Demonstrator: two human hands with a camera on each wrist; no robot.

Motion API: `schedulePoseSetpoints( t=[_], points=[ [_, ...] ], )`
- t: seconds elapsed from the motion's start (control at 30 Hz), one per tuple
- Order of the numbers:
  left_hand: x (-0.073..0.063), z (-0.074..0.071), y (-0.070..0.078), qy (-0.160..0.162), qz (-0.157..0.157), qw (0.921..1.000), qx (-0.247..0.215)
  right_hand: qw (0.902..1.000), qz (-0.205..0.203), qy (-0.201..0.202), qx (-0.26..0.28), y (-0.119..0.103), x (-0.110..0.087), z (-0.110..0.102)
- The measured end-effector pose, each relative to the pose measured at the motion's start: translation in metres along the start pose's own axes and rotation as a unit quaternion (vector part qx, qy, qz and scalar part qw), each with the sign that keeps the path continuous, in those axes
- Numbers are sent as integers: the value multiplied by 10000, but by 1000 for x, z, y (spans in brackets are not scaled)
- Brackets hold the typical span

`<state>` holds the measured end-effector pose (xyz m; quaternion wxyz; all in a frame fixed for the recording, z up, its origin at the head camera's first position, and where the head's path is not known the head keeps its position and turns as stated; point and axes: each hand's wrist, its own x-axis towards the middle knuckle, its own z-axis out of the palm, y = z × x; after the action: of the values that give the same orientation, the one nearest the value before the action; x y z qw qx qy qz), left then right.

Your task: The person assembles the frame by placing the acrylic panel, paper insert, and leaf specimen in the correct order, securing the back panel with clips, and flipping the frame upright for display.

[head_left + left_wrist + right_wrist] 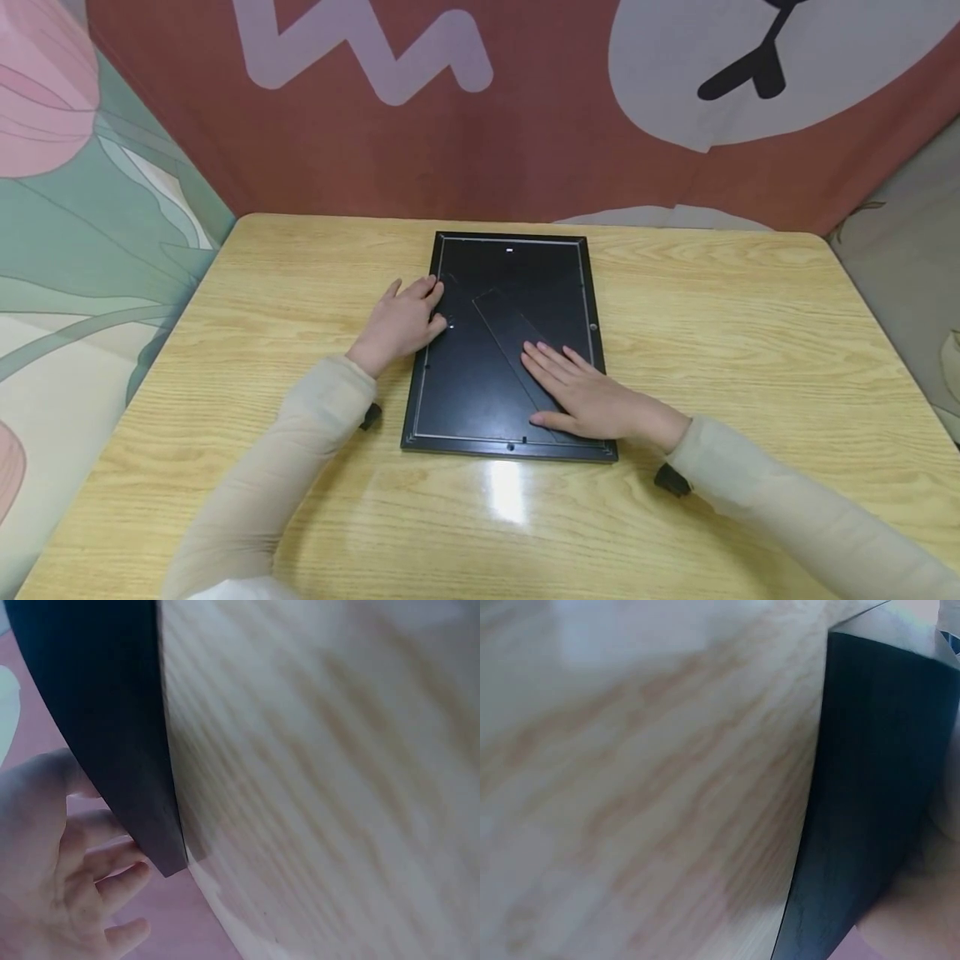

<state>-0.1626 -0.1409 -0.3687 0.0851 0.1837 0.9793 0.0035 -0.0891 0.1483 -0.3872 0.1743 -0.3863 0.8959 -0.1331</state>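
A black picture frame (465, 375) lies on the table with its back facing up. A long stand flap (498, 329) runs slantwise across the back panel. My left hand (401, 321) rests at the frame's left edge, its fingertips on the border and its thumb touching the panel. In the left wrist view the loosely bent fingers of that hand (82, 877) show beyond the frame's dark side (112, 720). Lying flat with straight fingers, my right hand (581, 392) covers the lower end of the flap. The right wrist view shows the frame's side (877, 772) with part of the hand (907, 922) behind it.
The light wood table (720, 333) extends around the frame on all sides. A red patterned cloth (525, 150) hangs behind its far edge. Small black pieces (671, 480) show beneath both wrists.
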Motion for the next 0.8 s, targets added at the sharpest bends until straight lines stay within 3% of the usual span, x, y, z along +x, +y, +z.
schedulePoseSetpoints(
  t=[0.33, 0.8],
  points=[
    [1, 0, 2, -260, -110, 9996, -26, 10000, -7, 15, -11, -1, -1, 0],
    [4, -3, 2, -232, 59, 9996, 173, 9999, 114, -94, 67, 0, -1, -2]
  ],
)
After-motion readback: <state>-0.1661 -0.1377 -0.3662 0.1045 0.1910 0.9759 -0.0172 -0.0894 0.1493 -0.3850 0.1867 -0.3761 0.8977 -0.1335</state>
